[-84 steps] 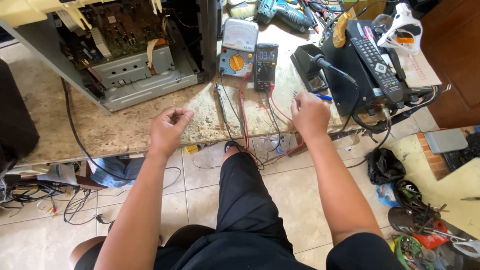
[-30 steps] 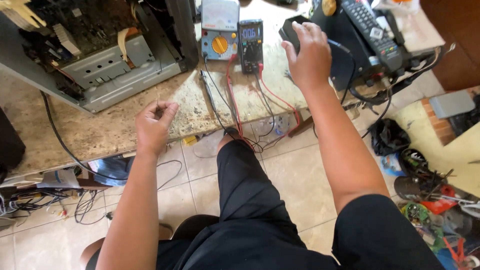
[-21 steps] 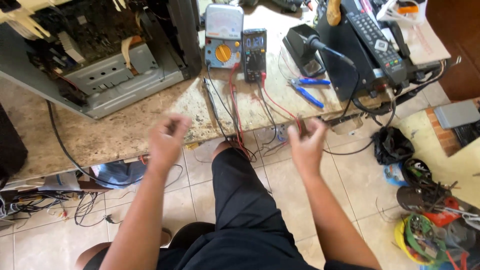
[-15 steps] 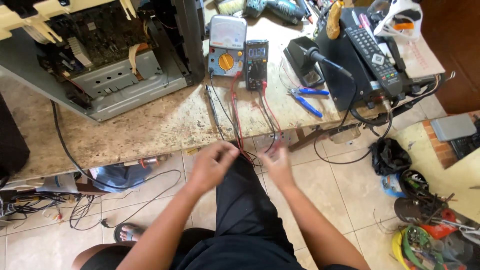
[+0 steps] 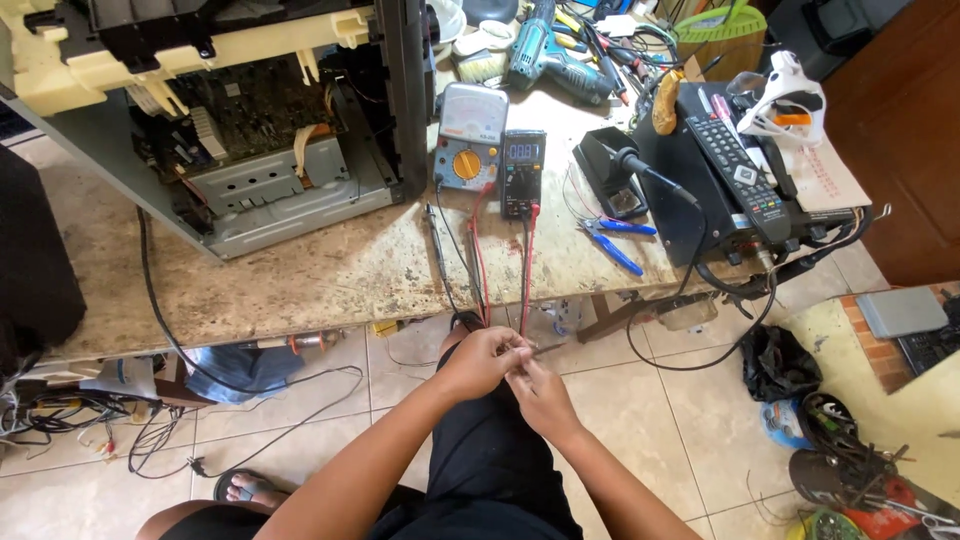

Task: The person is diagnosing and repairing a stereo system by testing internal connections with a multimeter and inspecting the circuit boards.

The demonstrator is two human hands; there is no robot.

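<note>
We have both hands together over our lap, just below the table edge. Our left hand (image 5: 480, 360) is curled around the hanging test leads (image 5: 500, 300), and our right hand (image 5: 540, 390) pinches what looks like a thin probe tip (image 5: 548, 349) that pokes out to the right between the fingers. Exactly which lead each hand grips we cannot tell, since the fingers overlap.

Just above our hands the red and black leads climb over the edge of the stone worktop (image 5: 330, 280) and run straight up to the two meters. The black digital multimeter (image 5: 522, 172) has its leads plugged in, and beside it, to the left, stands the grey analogue meter (image 5: 468, 150) with the orange dial.

So, as we judge it, the leads are connected and gathered and the probes are in hand, but no probe touches anything yet, so any measuring is still undone.

Up and to the left of our hands sits the opened chassis (image 5: 260, 140), its circuit board exposed and untouched. Up and to the right lie blue-handled pliers (image 5: 615, 240), a soldering iron (image 5: 655, 178) on its stand, and a remote control (image 5: 740, 180) on a black box. Farthest off lies a teal drill (image 5: 545, 55).
</note>
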